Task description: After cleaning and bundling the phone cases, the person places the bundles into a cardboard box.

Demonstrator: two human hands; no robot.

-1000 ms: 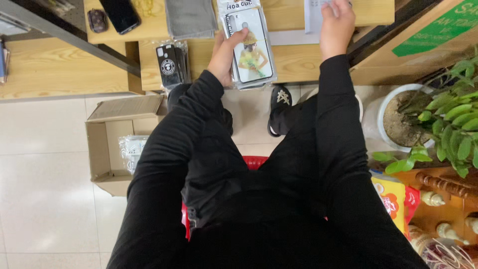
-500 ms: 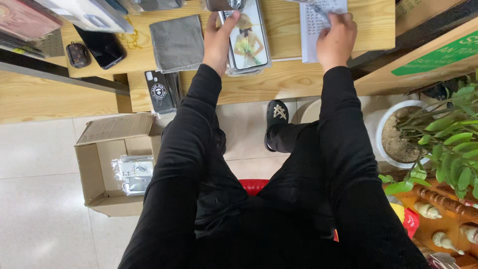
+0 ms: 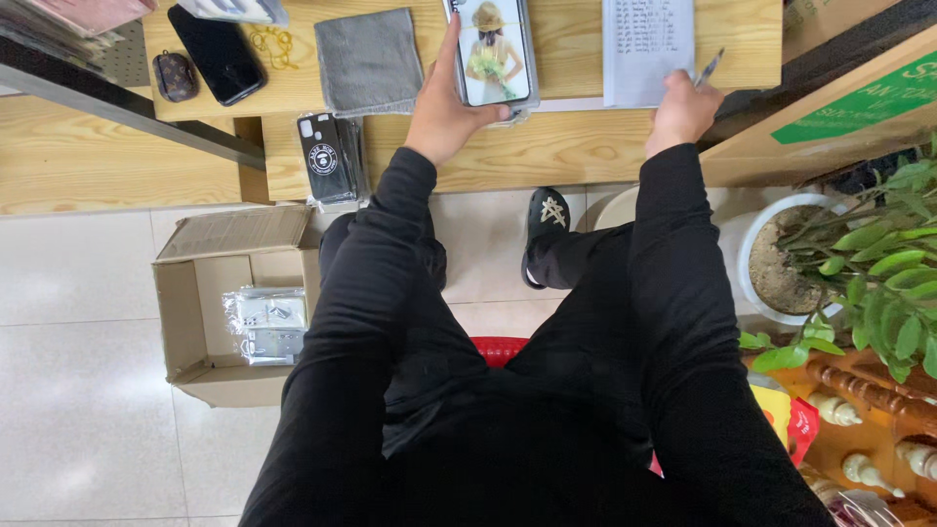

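both arms reach forward to the far side in black sleeves, elbows slightly bent. the left hand [image 3: 444, 107] lies palm down, thumb stretched far, fingers curled right. the right hand [image 3: 681, 109] is closed into a loose fist, knuckles up.

Looks like a small phone accessory shop: phone cases [image 3: 330, 156] are stacked beside the wooden counter [image 3: 547, 151], packaged stock is kept in a cardboard box [image 3: 234, 298] below it, bottled goods [image 3: 859, 429] shelved nearby.
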